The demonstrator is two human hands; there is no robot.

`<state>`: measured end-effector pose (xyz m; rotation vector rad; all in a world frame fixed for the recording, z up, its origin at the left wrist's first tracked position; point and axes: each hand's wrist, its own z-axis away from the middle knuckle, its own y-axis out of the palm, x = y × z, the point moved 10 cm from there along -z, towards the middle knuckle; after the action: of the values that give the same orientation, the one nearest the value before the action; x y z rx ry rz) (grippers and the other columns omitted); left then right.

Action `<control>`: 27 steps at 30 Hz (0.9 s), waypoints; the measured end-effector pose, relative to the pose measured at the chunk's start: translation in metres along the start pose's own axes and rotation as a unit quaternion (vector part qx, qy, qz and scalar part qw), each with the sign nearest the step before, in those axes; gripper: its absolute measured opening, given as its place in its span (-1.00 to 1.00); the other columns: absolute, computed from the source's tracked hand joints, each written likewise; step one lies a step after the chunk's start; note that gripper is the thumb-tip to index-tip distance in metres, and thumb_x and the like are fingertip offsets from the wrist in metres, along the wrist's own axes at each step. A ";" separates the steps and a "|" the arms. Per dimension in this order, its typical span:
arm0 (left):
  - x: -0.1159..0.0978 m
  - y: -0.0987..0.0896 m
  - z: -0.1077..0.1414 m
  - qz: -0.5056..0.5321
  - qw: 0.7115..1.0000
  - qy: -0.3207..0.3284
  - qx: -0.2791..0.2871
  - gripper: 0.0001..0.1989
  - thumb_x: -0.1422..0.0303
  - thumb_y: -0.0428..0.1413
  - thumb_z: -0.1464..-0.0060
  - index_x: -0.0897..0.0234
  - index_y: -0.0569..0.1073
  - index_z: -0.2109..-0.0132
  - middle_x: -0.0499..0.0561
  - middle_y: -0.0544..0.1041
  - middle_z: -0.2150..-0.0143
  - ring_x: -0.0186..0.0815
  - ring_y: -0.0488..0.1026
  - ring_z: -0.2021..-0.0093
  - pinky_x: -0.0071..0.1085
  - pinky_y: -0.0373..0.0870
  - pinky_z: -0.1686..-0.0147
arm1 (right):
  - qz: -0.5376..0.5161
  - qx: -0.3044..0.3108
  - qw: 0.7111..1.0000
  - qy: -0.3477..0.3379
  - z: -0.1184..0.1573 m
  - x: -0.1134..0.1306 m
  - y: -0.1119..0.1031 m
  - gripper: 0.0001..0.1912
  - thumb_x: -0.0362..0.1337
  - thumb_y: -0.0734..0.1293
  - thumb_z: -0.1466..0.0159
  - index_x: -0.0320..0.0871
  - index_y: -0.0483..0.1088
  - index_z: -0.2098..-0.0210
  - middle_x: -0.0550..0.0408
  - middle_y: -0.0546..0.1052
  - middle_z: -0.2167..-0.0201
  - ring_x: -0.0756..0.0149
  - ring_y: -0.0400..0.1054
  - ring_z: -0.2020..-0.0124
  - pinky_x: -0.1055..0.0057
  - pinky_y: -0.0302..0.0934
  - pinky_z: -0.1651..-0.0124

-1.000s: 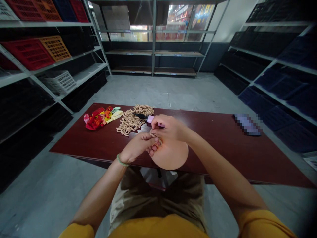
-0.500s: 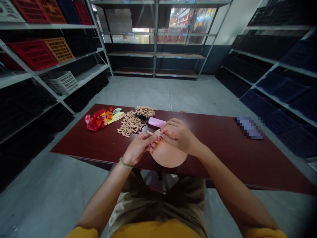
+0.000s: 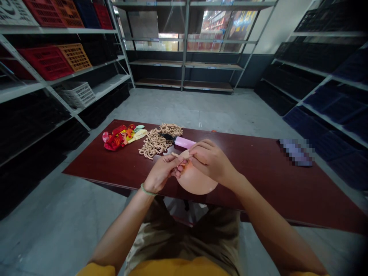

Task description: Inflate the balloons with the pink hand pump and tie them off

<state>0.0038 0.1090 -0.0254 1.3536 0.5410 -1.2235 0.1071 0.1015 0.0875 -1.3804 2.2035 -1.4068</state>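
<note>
A round, inflated peach-coloured balloon [image 3: 198, 180] sits at the table's near edge, below my hands. My left hand [image 3: 165, 170] is closed at the balloon's neck, thumb against curled fingers, and a short beige end pokes out above the thumb. From the right, my right hand [image 3: 211, 159] pinches at the same neck with its fingertips. The fingers largely hide the neck itself. Just beyond the hands lies a pink hand pump [image 3: 184, 143] with a black end, partly behind my right hand.
Short beige curled pieces [image 3: 155, 143] lie heaped on the dark red table [image 3: 258, 180]. To their left are limp red, yellow and pale green balloons [image 3: 117, 137]. A blurred purple item [image 3: 296, 152] rests at the right. Shelves with crates [image 3: 46, 61] stand around.
The whole view has shifted slightly to the right. Both hands stay at the balloon's neck, with only small finger movements.
</note>
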 end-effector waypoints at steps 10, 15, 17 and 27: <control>0.004 -0.002 -0.001 0.034 0.999 0.000 -0.014 -0.73 0.28 0.34 0.08 0.38 0.46 0.36 -0.13 0.39 0.56 -0.58 0.27 0.63 -0.67 0.22 0.62 | -0.005 0.032 0.999 -0.033 0.010 0.019 0.004 -0.89 -0.32 0.25 -0.29 -0.12 0.42 0.32 0.01 0.45 0.28 0.19 0.28 0.18 0.18 0.17 0.06; -0.006 0.003 0.002 -0.011 0.999 0.049 -0.009 -0.73 0.27 0.32 0.05 0.35 0.42 0.38 -0.13 0.39 0.55 -0.56 0.28 0.61 -0.64 0.25 0.61 | -0.065 -0.015 0.998 0.011 0.004 0.003 -0.005 -0.87 -0.38 0.22 -0.31 -0.09 0.39 0.29 0.08 0.50 0.31 0.27 0.32 0.23 0.25 0.16 0.08; -0.010 0.005 0.002 -0.033 0.997 0.066 -0.013 -0.73 0.25 0.30 0.04 0.34 0.41 0.39 -0.13 0.39 0.55 -0.53 0.29 0.59 -0.62 0.28 0.59 | -0.051 -0.007 0.999 0.002 0.002 0.002 0.000 -0.92 -0.37 0.27 -0.27 -0.09 0.41 0.29 0.08 0.51 0.28 0.25 0.33 0.20 0.24 0.15 0.06; -0.026 0.005 0.004 -0.149 0.973 0.162 -0.064 -0.76 0.24 0.23 -0.03 0.30 0.38 0.40 -0.13 0.41 0.57 -0.49 0.32 0.62 -0.56 0.30 0.57 | -0.022 -0.037 0.997 0.060 0.005 0.003 0.003 -0.90 -0.34 0.32 -0.19 -0.09 0.34 0.45 0.08 0.50 0.38 0.23 0.29 0.26 0.23 0.14 0.11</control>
<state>-0.0023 0.1134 0.0001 1.4033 1.0680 -1.1857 0.1066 0.0966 0.0828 -1.4109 2.3361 -1.4730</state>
